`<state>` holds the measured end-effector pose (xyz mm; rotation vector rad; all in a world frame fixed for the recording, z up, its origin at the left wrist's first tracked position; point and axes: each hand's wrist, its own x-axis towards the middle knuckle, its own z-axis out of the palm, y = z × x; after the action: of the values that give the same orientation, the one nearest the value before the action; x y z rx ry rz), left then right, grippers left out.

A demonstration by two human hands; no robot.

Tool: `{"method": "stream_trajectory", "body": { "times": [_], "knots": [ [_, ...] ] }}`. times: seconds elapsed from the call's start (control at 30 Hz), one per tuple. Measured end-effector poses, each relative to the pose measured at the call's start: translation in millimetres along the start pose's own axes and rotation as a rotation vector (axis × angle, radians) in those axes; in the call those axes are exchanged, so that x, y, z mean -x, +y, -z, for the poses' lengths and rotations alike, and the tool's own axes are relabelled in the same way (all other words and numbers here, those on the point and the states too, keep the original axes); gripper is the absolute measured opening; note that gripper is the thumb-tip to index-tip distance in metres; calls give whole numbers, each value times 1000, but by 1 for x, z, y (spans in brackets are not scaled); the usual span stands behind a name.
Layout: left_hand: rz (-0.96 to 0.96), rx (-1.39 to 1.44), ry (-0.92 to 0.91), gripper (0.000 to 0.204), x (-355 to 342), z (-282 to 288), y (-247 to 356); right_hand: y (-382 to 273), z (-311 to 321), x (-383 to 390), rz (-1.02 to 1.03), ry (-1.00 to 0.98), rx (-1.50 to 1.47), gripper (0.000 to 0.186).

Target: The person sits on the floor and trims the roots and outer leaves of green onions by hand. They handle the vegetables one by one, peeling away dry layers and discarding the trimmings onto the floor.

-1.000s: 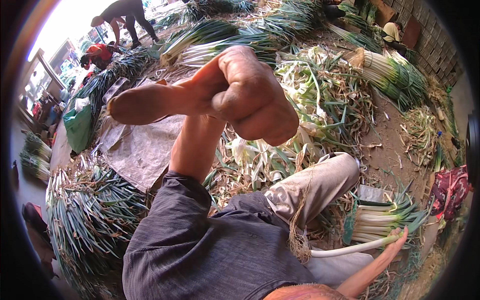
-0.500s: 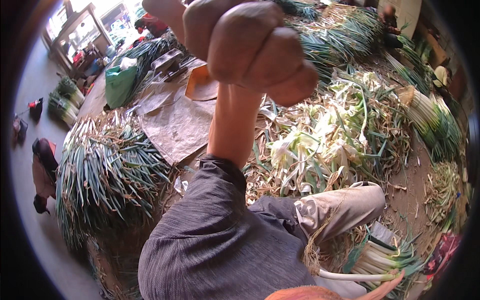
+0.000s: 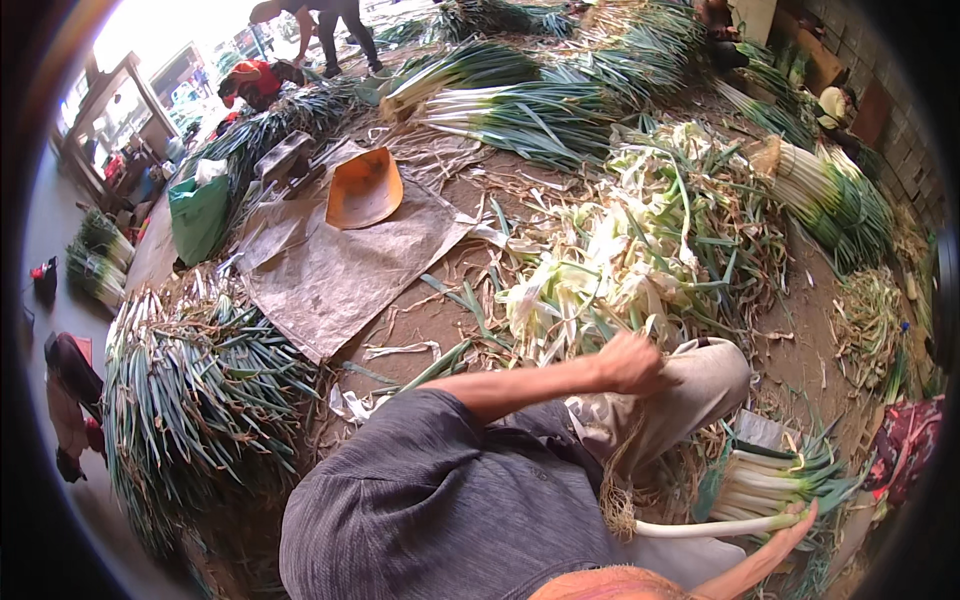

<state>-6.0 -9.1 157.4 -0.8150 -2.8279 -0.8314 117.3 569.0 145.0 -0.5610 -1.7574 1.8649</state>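
My right hand (image 3: 797, 527), at the lower right, is closed around a long green onion (image 3: 700, 527) near the start of its leaves. The white stem lies sideways, its hairy roots (image 3: 619, 510) pointing left. Right beside that hand is a bundle of white-stemmed green onions (image 3: 765, 485). My left hand (image 3: 635, 363) is curled into a fist just above my bent knee. Whatever the fist may contain is hidden by the fingers. Beyond it rises a heap of stripped pale leaves and peelings (image 3: 600, 265).
A big pile of green onions (image 3: 200, 390) stands at left. An orange scoop-like piece (image 3: 365, 188) rests on a grey sheet (image 3: 340, 270). More bundles (image 3: 530, 110) lie at the back, others (image 3: 830, 205) at right. A green sack (image 3: 200, 215) and other people (image 3: 330, 30) are farther off.
My left fist has dropped from high in front of the camera to beside my knee. The view has shifted, revealing the bundles behind. My right hand still grips the green onion.
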Motion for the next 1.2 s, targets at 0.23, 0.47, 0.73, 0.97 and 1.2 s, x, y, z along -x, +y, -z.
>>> {"method": "stream_trajectory", "body": {
  "times": [0.23, 0.47, 0.73, 0.97, 1.2],
  "knots": [
    [112, 249, 288, 38, 25, -21, 8, -54, -82, 28, -416, 167, -390, 31],
    [151, 307, 294, 40, 28, -21, 16, -49, -72, 22, -400, 201, -368, 36],
    [382, 418, 97, 45, 40, 4, 14, 10, -21, -16, -5, -4, 140, 49],
    [252, 655, 631, 20, 40, 133, -7, -13, -52, 11, 243, -101, 301, 47],
    [306, -795, 1477, 44, 155, 401, -32, -8, -44, 7, 262, -183, 273, 46]
  ]
}}
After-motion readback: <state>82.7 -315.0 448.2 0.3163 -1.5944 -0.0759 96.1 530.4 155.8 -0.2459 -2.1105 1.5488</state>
